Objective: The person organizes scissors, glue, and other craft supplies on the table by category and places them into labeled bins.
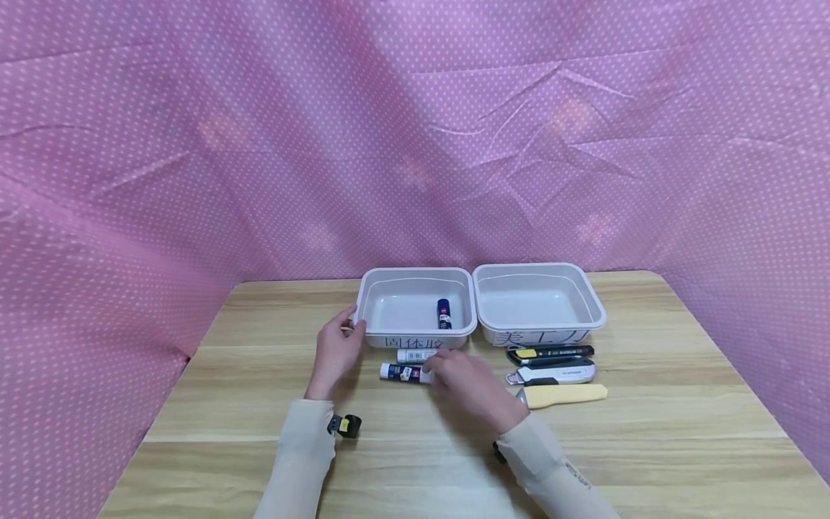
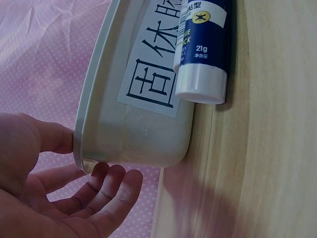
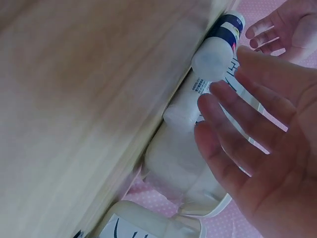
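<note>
My left hand (image 1: 338, 351) holds the near left corner of a white plastic box (image 1: 415, 272), thumb and fingers about its rim (image 2: 88, 106). Inside that box lies a dark blue glue stick (image 1: 444, 314). Two more glue sticks lie on the table before it: a blue one with white ends (image 1: 403, 372) and a mostly white one (image 1: 412, 355) behind it. Over their right ends is my right hand (image 1: 472, 382). In the right wrist view its fingers (image 3: 247, 111) stretch out beside the glue sticks; whether they touch is hard to tell.
A second white box (image 1: 538, 269) stands against the first on the right. Before it lie a black-and-yellow utility knife (image 1: 551, 353), a white-and-black one (image 1: 564, 373) and a yellow-handled one (image 1: 567, 394). Pink dotted cloth (image 1: 415, 144) hangs behind the wooden table (image 1: 214, 447).
</note>
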Demonstrator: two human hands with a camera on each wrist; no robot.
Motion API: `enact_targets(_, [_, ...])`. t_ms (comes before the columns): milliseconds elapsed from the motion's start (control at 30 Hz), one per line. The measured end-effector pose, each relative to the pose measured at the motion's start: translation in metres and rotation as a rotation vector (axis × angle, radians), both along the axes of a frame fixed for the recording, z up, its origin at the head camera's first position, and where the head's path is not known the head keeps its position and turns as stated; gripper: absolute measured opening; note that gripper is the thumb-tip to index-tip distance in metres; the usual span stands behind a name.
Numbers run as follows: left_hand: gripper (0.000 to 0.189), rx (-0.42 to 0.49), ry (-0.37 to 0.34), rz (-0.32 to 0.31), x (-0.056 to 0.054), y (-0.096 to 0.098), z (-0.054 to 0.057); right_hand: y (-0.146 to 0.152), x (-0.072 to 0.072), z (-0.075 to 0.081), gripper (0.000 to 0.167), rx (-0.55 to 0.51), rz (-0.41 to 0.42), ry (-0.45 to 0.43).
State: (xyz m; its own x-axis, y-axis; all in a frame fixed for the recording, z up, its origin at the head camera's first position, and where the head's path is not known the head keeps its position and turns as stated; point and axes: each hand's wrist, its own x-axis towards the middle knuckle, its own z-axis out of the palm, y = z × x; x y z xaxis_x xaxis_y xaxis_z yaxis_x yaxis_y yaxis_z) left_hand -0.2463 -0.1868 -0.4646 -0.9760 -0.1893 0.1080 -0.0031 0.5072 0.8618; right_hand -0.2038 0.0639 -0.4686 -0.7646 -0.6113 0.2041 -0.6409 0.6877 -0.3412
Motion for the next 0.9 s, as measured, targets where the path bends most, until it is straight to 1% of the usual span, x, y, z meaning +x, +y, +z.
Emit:
enact_targets(200, [0.049, -0.001, -0.004, 0.001, 0.0004, 0.0000, -0.0003, -0.0033, 0.0020, -0.0031, 0.018, 0.016, 0.004, -0.009])
enact_targets(400, [0.049, 0.003, -0.008, 0.000, 0.0003, -0.0001, -0.0001, -0.0055, 0.0028, -0.0025, 0.011, 0.030, 0.000, -0.053])
enact_targets(500, [0.049, 0.003, -0.003, 0.003, 0.0000, -0.0002, -0.0005, -0.0063, 0.0033, -0.0021, 0.006, 0.043, -0.004, -0.058])
enact_targets(533, [0.048, 0.003, -0.002, 0.003, -0.0006, -0.0005, -0.0005, -0.0067, 0.0031, -0.0020, 0.006, 0.050, -0.008, -0.058])
enact_targets(633, [0.048, 0.004, -0.004, 0.000, -0.0019, -0.0011, 0.0000, -0.0079, 0.0025, -0.0016, 0.012, 0.065, -0.025, -0.040])
enact_targets(767, [0.049, 0.006, -0.027, -0.011, -0.0031, -0.0021, 0.0009, -0.0090, 0.0016, -0.0016, 0.015, 0.083, -0.052, -0.031])
enact_targets(900, [0.050, 0.013, -0.045, -0.018, -0.0049, -0.0032, 0.0017, -0.0097, 0.0002, -0.0002, 0.013, 0.080, -0.068, -0.067])
